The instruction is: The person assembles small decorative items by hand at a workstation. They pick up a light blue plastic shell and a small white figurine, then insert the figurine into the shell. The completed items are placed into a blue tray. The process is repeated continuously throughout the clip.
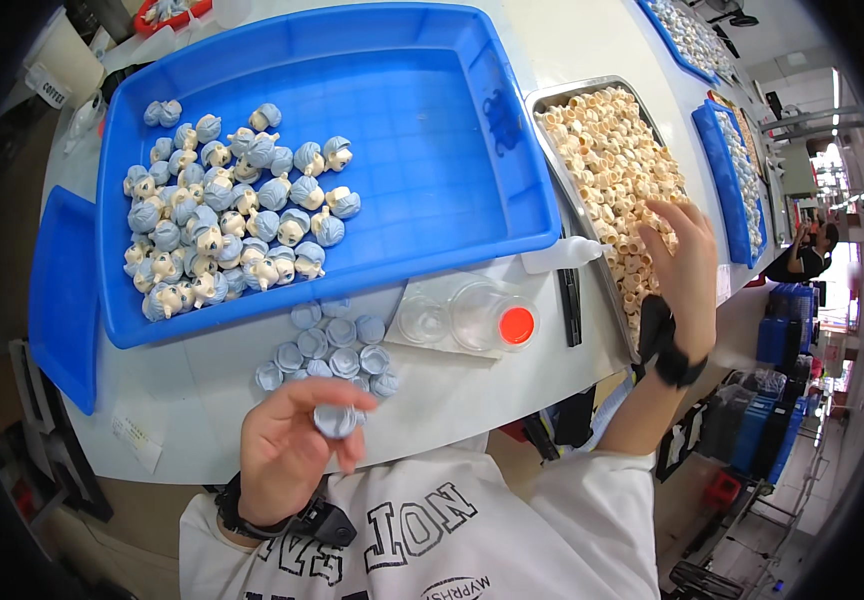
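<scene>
My left hand [287, 455] pinches a light blue hollow hair piece [334, 421] between thumb and fingers, close to the table's front edge. Just beyond it, several similar blue hair pieces [314, 345] lie loose on the table. Over the right side of a metal tray [564, 182] hovers my right hand [687, 275], its fingers bent and apart with nothing visible in them. Small cream hollow parts [602, 140] fill that tray. Doll heads with blue hair [202, 210] are heaped in the left part of a large blue tub [432, 258].
Between tub and tray stand a clear round container [477, 312] with a red disc [517, 325], a white squeeze bottle [564, 254] and a slim black tool [570, 305]. A blue lid-like tray [64, 300] leans at the left. Farther right, another blue tub [727, 185] holds parts.
</scene>
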Demonstrator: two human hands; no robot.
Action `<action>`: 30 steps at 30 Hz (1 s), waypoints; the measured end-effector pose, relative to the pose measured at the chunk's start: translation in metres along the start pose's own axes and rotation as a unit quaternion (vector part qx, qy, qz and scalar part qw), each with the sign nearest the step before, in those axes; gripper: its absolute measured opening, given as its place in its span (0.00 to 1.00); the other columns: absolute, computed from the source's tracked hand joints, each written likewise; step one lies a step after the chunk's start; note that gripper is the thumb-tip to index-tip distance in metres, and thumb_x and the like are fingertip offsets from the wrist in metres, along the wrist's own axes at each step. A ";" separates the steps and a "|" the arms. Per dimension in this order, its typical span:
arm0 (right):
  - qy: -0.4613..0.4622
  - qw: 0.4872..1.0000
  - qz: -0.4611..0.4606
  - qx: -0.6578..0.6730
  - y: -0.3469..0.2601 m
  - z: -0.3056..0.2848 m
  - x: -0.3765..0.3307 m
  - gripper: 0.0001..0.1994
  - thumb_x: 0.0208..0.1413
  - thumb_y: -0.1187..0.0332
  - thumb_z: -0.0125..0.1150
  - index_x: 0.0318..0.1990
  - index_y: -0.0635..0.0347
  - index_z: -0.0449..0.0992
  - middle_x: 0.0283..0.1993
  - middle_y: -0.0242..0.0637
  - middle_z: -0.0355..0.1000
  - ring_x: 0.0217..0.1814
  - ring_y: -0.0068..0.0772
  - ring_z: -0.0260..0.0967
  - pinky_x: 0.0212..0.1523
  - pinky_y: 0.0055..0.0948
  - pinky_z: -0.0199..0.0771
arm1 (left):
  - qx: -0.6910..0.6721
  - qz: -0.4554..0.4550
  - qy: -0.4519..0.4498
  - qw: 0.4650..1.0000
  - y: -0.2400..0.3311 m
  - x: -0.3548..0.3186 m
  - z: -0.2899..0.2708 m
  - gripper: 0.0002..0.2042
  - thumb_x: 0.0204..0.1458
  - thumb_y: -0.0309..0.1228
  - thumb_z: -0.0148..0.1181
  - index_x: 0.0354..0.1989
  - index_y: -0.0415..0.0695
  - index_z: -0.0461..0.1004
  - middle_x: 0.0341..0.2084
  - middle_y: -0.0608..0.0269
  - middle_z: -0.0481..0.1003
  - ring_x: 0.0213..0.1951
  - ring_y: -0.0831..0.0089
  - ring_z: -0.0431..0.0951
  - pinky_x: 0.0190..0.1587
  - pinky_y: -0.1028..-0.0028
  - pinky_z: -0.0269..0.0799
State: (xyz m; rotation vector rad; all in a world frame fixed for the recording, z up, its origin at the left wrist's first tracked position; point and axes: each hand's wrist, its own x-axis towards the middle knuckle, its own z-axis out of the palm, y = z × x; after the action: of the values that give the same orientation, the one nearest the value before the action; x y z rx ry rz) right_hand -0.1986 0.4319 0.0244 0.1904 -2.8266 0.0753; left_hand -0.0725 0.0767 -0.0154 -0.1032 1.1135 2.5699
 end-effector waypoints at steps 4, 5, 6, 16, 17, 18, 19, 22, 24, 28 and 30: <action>-0.083 0.986 0.003 -0.145 0.003 0.020 0.025 0.07 0.40 0.68 0.61 0.30 0.55 0.77 0.35 0.35 0.69 0.44 0.37 0.63 0.43 0.37 0.61 | -0.018 -0.019 0.083 0.996 0.001 0.000 0.008 0.16 0.54 0.26 0.46 0.50 0.32 0.61 0.44 0.46 0.68 0.32 0.70 0.73 0.31 0.75 0.71; -0.096 0.983 0.000 -0.156 0.005 0.024 0.027 0.06 0.40 0.68 0.61 0.29 0.55 0.77 0.34 0.35 0.69 0.44 0.37 0.63 0.43 0.36 0.61 | -0.004 -0.020 0.084 0.996 0.001 -0.001 0.007 0.16 0.54 0.26 0.45 0.51 0.32 0.60 0.44 0.47 0.67 0.33 0.70 0.73 0.32 0.75 0.71; -0.108 0.980 -0.002 -0.167 0.006 0.026 0.028 0.06 0.39 0.67 0.61 0.27 0.54 0.77 0.33 0.34 0.68 0.44 0.37 0.63 0.43 0.36 0.61 | -0.016 -0.017 0.062 0.998 0.002 -0.001 0.007 0.16 0.54 0.25 0.45 0.51 0.33 0.60 0.44 0.48 0.67 0.33 0.70 0.73 0.32 0.75 0.70; 0.076 0.991 0.017 0.109 -0.037 -0.030 0.000 0.07 0.43 0.70 0.58 0.28 0.62 0.67 0.26 0.37 0.69 0.27 0.31 0.66 0.31 0.28 0.63 | 0.051 -0.071 -0.003 0.996 0.004 -0.007 -0.004 0.16 0.50 0.21 0.46 0.49 0.33 0.62 0.46 0.54 0.63 0.35 0.72 0.73 0.35 0.76 0.69; 0.107 0.972 0.046 0.202 -0.056 -0.042 -0.012 0.07 0.44 0.71 0.58 0.28 0.63 0.67 0.25 0.37 0.69 0.25 0.27 0.65 0.29 0.26 0.62 | 0.050 -0.067 -0.005 0.996 0.003 -0.005 -0.005 0.16 0.50 0.21 0.46 0.48 0.33 0.62 0.47 0.54 0.62 0.35 0.72 0.72 0.35 0.76 0.69; 0.137 0.943 0.076 0.293 -0.077 -0.049 -0.025 0.07 0.44 0.72 0.58 0.28 0.63 0.66 0.24 0.36 0.68 0.24 0.24 0.64 0.27 0.24 0.62 | 0.041 -0.071 -0.022 0.996 0.003 -0.003 -0.003 0.16 0.50 0.22 0.47 0.48 0.33 0.63 0.48 0.54 0.62 0.36 0.72 0.72 0.37 0.76 0.69; 0.154 0.912 0.020 0.379 -0.095 -0.051 -0.038 0.07 0.44 0.72 0.58 0.30 0.63 0.67 0.25 0.37 0.69 0.25 0.24 0.65 0.28 0.25 0.63 | 0.032 -0.076 -0.039 0.996 0.004 0.001 0.000 0.16 0.50 0.23 0.47 0.48 0.33 0.63 0.48 0.54 0.61 0.37 0.72 0.72 0.38 0.75 0.69; -0.012 0.856 -0.214 0.469 -0.114 -0.055 -0.053 0.10 0.42 0.74 0.60 0.34 0.63 0.70 0.31 0.41 0.71 0.31 0.28 0.69 0.32 0.28 0.66 | 0.021 -0.125 -0.096 0.987 0.007 -0.001 0.005 0.16 0.51 0.25 0.50 0.49 0.34 0.63 0.49 0.53 0.60 0.41 0.70 0.71 0.42 0.74 0.67; -0.075 0.822 -0.306 0.475 -0.142 -0.046 -0.058 0.12 0.41 0.73 0.61 0.35 0.64 0.72 0.36 0.42 0.72 0.36 0.34 0.71 0.38 0.32 0.68 | 0.021 -0.132 -0.144 0.981 0.002 -0.003 0.005 0.17 0.51 0.28 0.52 0.49 0.34 0.63 0.50 0.53 0.60 0.45 0.68 0.69 0.45 0.74 0.66; -0.064 0.808 -0.273 0.519 -0.175 -0.025 -0.070 0.09 0.42 0.72 0.60 0.33 0.62 0.71 0.38 0.40 0.72 0.39 0.37 0.70 0.45 0.38 0.67 | 0.028 -0.101 -0.198 0.975 -0.001 -0.001 0.003 0.21 0.50 0.30 0.57 0.50 0.33 0.63 0.51 0.53 0.59 0.50 0.68 0.65 0.48 0.72 0.64; -0.055 0.827 -0.252 0.500 -0.179 -0.023 -0.074 0.09 0.42 0.71 0.60 0.32 0.62 0.71 0.39 0.40 0.72 0.39 0.38 0.70 0.45 0.39 0.67 | -0.039 -0.116 -0.143 0.982 0.000 -0.007 0.005 0.20 0.50 0.29 0.57 0.50 0.32 0.63 0.51 0.53 0.59 0.49 0.69 0.65 0.49 0.73 0.64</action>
State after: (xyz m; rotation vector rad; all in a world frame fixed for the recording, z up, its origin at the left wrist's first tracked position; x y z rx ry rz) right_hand -0.0972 0.2657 0.0299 1.1634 -2.4235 1.4422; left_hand -0.0651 0.0785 -0.0104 0.1080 0.8415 2.3296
